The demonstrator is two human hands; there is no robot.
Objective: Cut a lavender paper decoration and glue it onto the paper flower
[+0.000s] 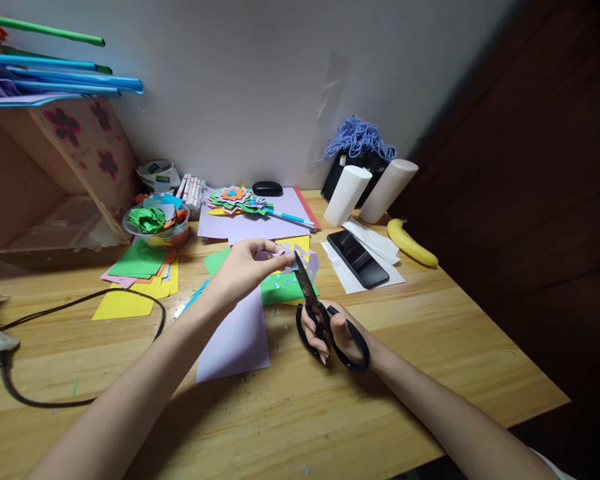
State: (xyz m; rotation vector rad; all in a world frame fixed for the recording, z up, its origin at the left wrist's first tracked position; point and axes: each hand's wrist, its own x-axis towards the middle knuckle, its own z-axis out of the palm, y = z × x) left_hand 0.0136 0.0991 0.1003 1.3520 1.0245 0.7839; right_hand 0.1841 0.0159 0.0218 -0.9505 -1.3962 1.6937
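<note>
My right hand is wrapped round the black handles of a pair of scissors, blades pointing up and away from me. Between the thumb and fingers of my left hand is a small piece of paper, pale blue or lilac, its exact shape hard to make out. The blade tips touch or almost touch that piece. Beneath both hands lie a green sheet strewn with tiny paper snippets and, nearer me, a lilac sheet.
Layered paper flowers rest on lilac paper at the back. A bowl of scraps, coloured sheets and a black cable are on the left. To the right are a phone, white rolls and a banana.
</note>
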